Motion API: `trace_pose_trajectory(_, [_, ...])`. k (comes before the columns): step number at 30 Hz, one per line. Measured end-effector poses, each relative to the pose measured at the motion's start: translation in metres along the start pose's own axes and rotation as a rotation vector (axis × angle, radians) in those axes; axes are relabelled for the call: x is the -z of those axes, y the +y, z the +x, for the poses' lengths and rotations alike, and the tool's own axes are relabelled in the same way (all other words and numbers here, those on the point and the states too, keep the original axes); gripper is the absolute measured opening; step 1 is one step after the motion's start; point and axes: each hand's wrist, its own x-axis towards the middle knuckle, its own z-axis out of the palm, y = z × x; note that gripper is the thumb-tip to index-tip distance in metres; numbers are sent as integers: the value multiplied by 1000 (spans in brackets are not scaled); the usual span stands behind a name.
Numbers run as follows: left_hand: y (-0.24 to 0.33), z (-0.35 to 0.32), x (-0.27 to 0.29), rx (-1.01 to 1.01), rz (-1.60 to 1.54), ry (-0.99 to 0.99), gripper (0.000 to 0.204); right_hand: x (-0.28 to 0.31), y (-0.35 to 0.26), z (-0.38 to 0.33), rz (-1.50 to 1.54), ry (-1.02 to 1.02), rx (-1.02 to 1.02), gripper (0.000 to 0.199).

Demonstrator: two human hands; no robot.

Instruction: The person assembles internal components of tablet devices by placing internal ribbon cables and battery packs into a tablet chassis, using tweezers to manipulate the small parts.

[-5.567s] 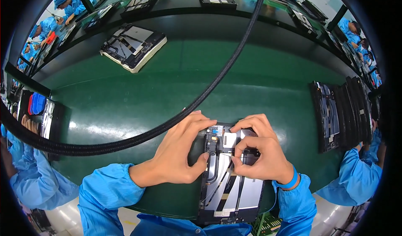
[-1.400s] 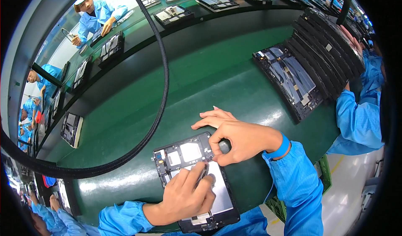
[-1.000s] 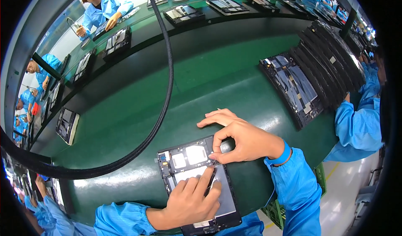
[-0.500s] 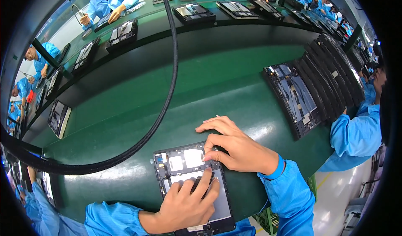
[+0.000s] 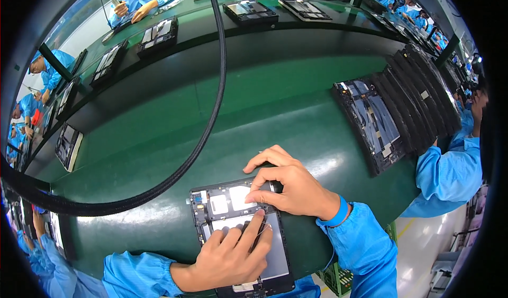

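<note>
An opened tablet frame, black-rimmed with silver inner parts showing, lies flat on the green bench near the front edge. My left hand rests on its lower half, fingers pressing down on the silver panel beside a thin dark strip. My right hand lies on the tablet's upper right corner, fingertips bent and pressing on the inner parts. Neither hand lifts the tablet; both hold it against the bench. Blue sleeves cover both forearms, and a blue band sits on my right wrist.
A thick black hose arcs over the green bench. A row of open tablets leans at the right, by a co-worker's blue sleeve. More tablets lie on the far belt, with other people behind it.
The view has swung to the right. My right hand slid down onto the tablet's upper right corner, and my left hand moved up its lower half. The tablet stays on the bench.
</note>
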Motion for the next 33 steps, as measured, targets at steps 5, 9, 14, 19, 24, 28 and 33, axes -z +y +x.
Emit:
trace_pose_trajectory(5, [-1, 1, 4, -1, 7, -10, 52, -3, -2, 4, 2, 54, 15, 17])
trace_pose_trajectory(9, [-1, 1, 3, -2, 30, -8, 52, -5, -2, 3, 24, 73, -7, 15])
trace_pose_trajectory(14, [-5, 7, 3, 26, -65, -53, 55, -8, -3, 4, 54, 74, -39, 14])
trace_pose_trajectory(19, [-8, 5, -2, 31, -135, 7, 56, -13, 0, 6, 113, 68, -18, 10])
trace_pose_trajectory(24, [-14, 7, 0, 22, -145, 19, 51, -12, -3, 9, 153, 52, -45, 11])
trace_pose_trajectory(28, [-26, 10, 1, 8, -312, 35, 40, -9, -3, 6, 186, 1, -80, 17])
trace_pose_trajectory(33, [-39, 9, 1, -43, -396, 36, 35, 6, -2, 3, 238, -121, 17, 40])
